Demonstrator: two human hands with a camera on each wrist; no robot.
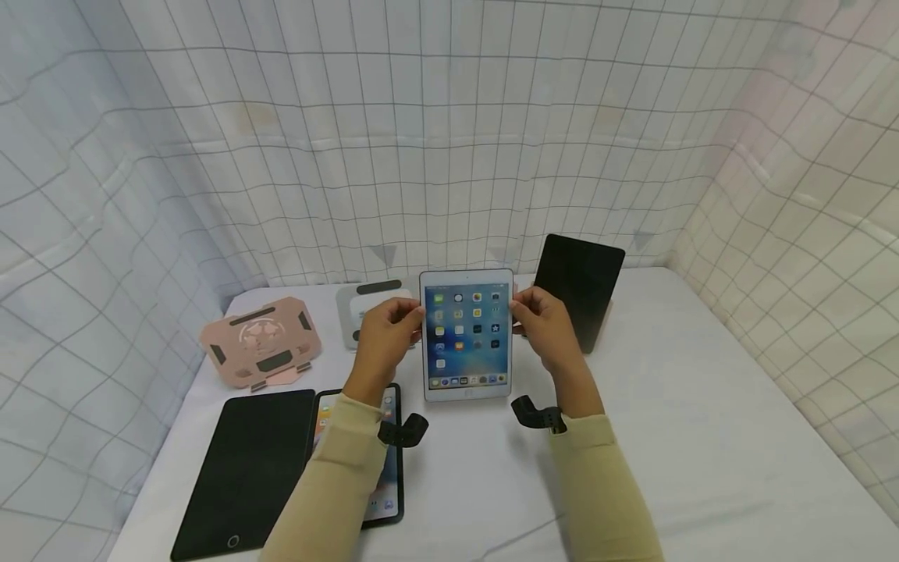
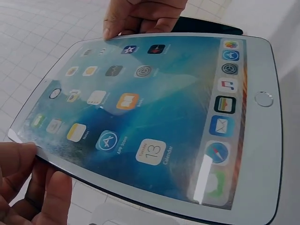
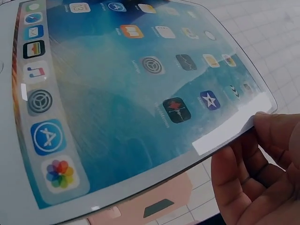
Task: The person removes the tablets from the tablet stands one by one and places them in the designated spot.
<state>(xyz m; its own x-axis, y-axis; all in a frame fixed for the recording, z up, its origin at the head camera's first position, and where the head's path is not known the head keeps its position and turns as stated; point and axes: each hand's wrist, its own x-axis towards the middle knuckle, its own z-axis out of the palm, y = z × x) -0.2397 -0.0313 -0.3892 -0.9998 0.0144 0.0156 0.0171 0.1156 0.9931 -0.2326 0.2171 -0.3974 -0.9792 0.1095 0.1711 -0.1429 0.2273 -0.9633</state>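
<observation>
A white tablet [image 1: 467,336] with a lit home screen of app icons stands upright in the head view, held between both hands. My left hand [image 1: 388,341] pinches its left edge between thumb and fingers. On the opposite edge my right hand [image 1: 550,326] pinches it the same way. The left wrist view shows the tablet's round home button [image 2: 264,99] and the thumb [image 2: 18,157] lying on the front rim. Fingers curl behind the edge in the right wrist view, and a pink stand [image 3: 161,199] shows below the tablet there.
A pink folding stand [image 1: 263,342] and a grey stand [image 1: 351,316] are at the back left. At the right, a black tablet [image 1: 579,285] leans on a pink stand. Front left lie a dark tablet [image 1: 246,468] and a lit black-framed tablet [image 1: 390,468], partly under the left forearm.
</observation>
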